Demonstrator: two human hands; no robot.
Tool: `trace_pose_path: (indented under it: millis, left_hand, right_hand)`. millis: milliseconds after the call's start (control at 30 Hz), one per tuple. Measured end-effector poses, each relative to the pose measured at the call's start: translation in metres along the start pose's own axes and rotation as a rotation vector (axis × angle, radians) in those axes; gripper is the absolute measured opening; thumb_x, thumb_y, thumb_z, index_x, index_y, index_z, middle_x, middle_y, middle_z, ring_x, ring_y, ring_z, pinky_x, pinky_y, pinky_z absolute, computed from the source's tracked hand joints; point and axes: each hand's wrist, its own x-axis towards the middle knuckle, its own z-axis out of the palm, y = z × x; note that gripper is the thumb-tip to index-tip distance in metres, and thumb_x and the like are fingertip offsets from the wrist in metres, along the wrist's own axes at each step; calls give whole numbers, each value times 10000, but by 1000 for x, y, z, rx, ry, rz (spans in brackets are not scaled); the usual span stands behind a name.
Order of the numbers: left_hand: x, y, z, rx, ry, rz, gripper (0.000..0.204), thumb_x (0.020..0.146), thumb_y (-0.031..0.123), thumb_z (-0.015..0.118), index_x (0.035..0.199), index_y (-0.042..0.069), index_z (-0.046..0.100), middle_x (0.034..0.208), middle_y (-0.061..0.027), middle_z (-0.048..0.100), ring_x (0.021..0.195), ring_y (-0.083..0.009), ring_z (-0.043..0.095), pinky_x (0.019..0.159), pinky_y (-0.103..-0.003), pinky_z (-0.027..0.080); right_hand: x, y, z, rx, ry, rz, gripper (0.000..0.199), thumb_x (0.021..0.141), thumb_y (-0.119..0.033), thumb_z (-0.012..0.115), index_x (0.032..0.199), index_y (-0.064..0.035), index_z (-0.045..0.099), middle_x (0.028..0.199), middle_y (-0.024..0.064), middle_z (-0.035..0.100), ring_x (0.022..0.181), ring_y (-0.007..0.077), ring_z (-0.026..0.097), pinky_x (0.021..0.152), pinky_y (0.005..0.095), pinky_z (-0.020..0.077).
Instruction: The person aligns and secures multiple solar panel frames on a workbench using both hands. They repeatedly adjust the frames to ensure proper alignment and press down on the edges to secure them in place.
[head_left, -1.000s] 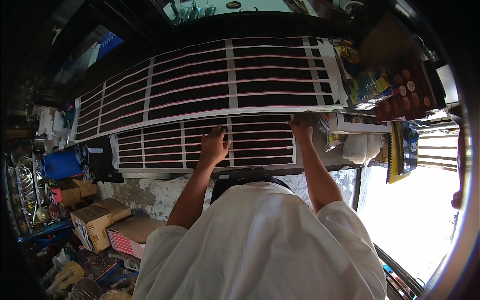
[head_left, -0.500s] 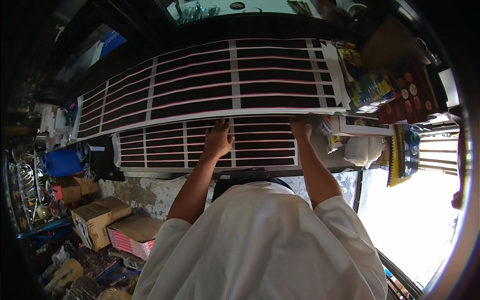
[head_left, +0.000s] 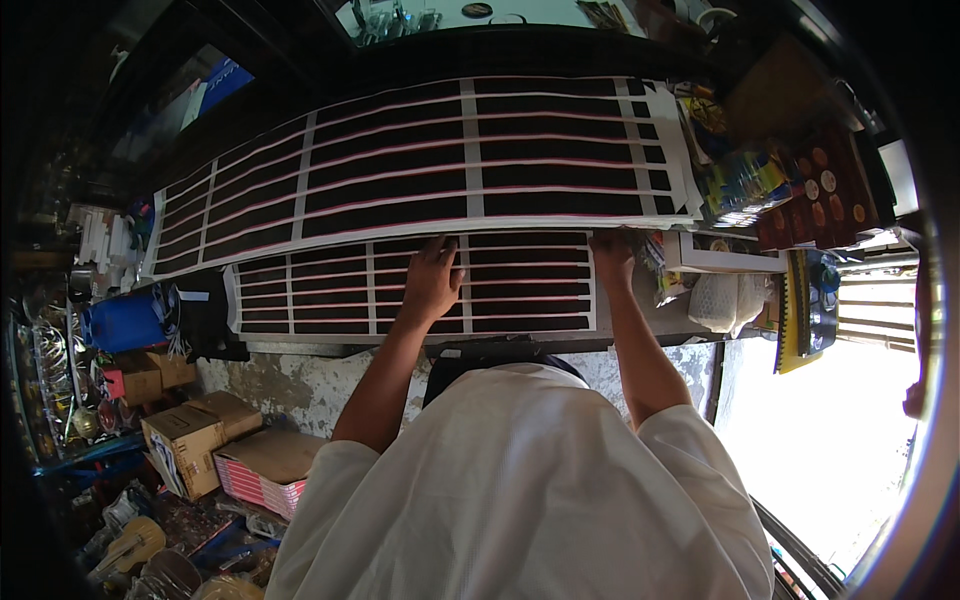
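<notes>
My left hand lies open, fingers spread, on the smaller printed sheet, which has black blocks divided by pale strips and thin pink lines. Its fingertips reach the front edge of the larger stack of similarly printed sheets behind. Just beyond the smaller sheet's right end is my right hand. Its fingers are curled in near the front edge of the larger stack; anything between them is too dark to make out.
A white open box and a white wrapped bundle sit to the right, near colourful packets. At left are a blue container and cardboard boxes. A peeling wall shows below the work surface.
My right hand has shifted slightly right, off the smaller sheet's upper right corner. My left hand has moved a little left, its fingers still spread on the sheet.
</notes>
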Motion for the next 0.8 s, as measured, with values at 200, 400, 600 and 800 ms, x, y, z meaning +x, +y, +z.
trace_pose_path:
  millis: [200,400,600,800]
  left_hand:
    - [-25,23,6,-10,104,161,521,1015,280,780,1457,34,658,1513,-241,577,1408,-419,579,1159,-568,492]
    - [-28,42,17,102,53,114,550,1034,401,760,1498,122,666,1649,-257,434,1566,-436,418,1199,-694,392]
    - [-29,44,21,130,3,68,600,1043,452,741,1547,144,636,1685,-262,383,1608,-438,355,1219,-734,359]
    - [-28,45,22,123,-27,46,606,1048,457,734,1559,150,629,1704,-264,348,1625,-432,328,1232,-740,346]
  right_hand:
    - [-33,-51,4,20,-20,-325,157,917,-127,797,1072,-114,825,1037,177,785,1009,405,746,896,500,609]
    - [-53,-91,24,-124,-129,-338,262,898,-131,807,1159,-145,816,1191,140,694,1213,386,648,1041,544,523]
    - [-53,-97,27,-190,-169,-329,278,885,-112,814,1163,-135,819,1214,142,678,1234,375,639,1054,539,506]
    - [-53,-94,29,-205,-170,-335,293,870,-79,818,1159,-125,819,1215,146,675,1229,370,641,1050,535,506]
